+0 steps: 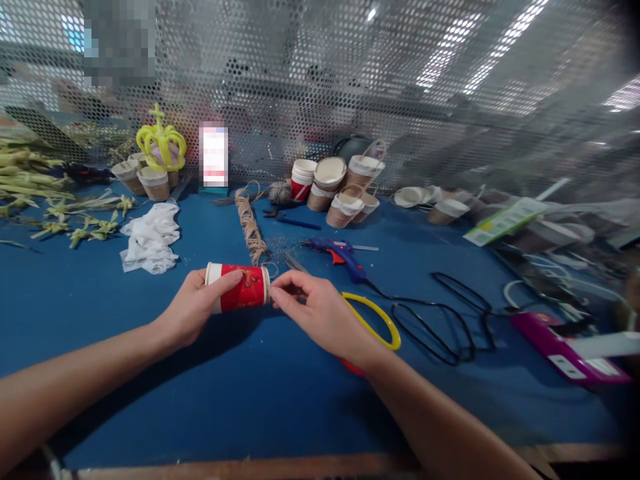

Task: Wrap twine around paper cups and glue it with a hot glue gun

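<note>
My left hand (193,307) is wrapped round a red and white paper cup (250,288), held on its side above the table, thumb on top. A thin band of twine (267,283) runs around the cup's right end. At that end my right hand (310,307) is closed, thumb and forefinger pinched against the twine; its other fingers are partly hidden. Just beyond the cup lies a hank of brown twine (249,227), with a loose loop reaching towards the cup. Scissors with yellow and red handles (385,327) lie partly under my right forearm.
A blue glue gun (345,257) rests ahead, its black cable (450,320) looping right to a purple power strip (550,343). Twine-wrapped cups (345,208) stand behind, near pliers (295,220). Crumpled white cloth (153,237) and a yellow crown (163,143) are on the left.
</note>
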Tool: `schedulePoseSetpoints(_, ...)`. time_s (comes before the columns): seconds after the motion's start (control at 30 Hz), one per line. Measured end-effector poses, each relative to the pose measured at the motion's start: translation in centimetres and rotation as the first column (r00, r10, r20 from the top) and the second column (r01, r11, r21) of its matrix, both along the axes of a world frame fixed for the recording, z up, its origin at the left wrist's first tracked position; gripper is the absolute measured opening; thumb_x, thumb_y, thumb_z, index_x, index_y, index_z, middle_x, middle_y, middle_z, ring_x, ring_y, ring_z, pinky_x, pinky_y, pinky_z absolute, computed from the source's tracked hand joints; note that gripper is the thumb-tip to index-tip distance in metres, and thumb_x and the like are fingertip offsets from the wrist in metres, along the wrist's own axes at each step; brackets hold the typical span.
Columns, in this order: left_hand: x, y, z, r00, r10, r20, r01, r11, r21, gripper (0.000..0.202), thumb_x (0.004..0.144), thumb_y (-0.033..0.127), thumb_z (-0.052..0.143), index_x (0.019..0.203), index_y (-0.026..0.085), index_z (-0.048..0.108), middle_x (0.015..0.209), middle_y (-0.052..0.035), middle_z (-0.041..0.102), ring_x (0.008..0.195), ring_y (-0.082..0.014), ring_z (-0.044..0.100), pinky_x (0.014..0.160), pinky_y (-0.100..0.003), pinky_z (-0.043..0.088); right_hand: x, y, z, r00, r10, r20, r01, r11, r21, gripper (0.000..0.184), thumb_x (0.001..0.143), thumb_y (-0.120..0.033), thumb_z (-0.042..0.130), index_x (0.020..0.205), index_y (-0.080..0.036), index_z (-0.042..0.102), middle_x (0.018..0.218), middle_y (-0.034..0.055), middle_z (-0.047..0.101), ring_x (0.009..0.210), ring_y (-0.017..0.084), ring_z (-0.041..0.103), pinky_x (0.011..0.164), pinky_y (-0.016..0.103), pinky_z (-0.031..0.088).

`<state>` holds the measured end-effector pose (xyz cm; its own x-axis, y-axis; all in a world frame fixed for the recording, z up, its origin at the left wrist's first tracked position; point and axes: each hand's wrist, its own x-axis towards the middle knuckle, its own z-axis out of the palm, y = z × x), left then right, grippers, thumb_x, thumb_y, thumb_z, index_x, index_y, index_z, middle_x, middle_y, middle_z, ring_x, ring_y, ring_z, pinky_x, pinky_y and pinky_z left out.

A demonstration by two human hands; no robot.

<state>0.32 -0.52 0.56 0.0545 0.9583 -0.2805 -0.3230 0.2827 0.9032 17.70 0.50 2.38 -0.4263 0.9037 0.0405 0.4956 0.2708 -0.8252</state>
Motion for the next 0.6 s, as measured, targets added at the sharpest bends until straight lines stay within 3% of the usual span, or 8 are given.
schedulePoseSetpoints(0.17, 0.0, 0.0, -0.4, 0.997, -0.035, -0.063, 0.038, 0.998, 0.043, 0.023, 0.064, 0.031, 0.067, 0.075, 0.011, 0.069, 0.068, -0.0052, 0.071, 0.053, -0.0119, 0.059, 0.05, -0.019, 0.044, -0.1, -0.1, 0.0, 1.0, -0.02, 0.014, 0.02, 1.0, 0.018, 0.013, 0.078, -0.025, 0.049, 0.071, -0.018, 0.056, 0.066, 0.0001, 0.06, 0.06, 0.012, 0.053, 0.055, 0.024, 0.042)
schedulePoseSetpoints(0.3, -0.1, -0.1, -0.5, 0.988, -0.069, -0.141, 0.086, 0.99, 0.116, 0.024, 0.068, 0.033, 0.064, 0.077, 0.012, 0.069, 0.066, -0.0035, 0.07, 0.055, -0.0118, 0.058, 0.052, -0.019, 0.044, 0.3, 0.6, -0.2, 0.993, 0.004, -0.116, -0.017, 0.994, -0.11, 0.022, 0.081, -0.033, 0.046, 0.069, -0.016, 0.056, 0.066, 0.0006, 0.059, 0.063, 0.011, 0.055, 0.061, 0.025, 0.044)
schedulePoseSetpoints(0.47, -0.1, -0.9, -0.7, 0.931, -0.228, -0.285, 0.287, 0.939, 0.187, 0.021, 0.072, 0.033, 0.061, 0.076, 0.015, 0.069, 0.067, -0.0014, 0.068, 0.059, -0.0118, 0.056, 0.055, -0.018, 0.042, 0.8, 2.2, -1.2, 0.983, -0.087, -0.161, 0.034, 0.951, -0.308, 0.034, 0.084, -0.042, 0.039, 0.073, -0.014, 0.055, 0.065, 0.0017, 0.057, 0.056, 0.009, 0.05, 0.053, 0.022, 0.039)
schedulePoseSetpoints(0.6, -0.2, -1.0, -0.4, 0.839, -0.379, -0.39, 0.468, 0.868, 0.164, 0.028, 0.075, 0.038, 0.055, 0.08, 0.013, 0.068, 0.07, -0.0024, 0.065, 0.06, -0.0133, 0.053, 0.057, -0.021, 0.041, 1.0, 2.7, -1.5, 0.995, -0.048, -0.086, 0.015, 0.936, -0.351, 0.028, 0.079, -0.039, 0.048, 0.067, -0.014, 0.056, 0.057, -0.0017, 0.052, 0.05, 0.008, 0.045, 0.05, 0.021, 0.037)
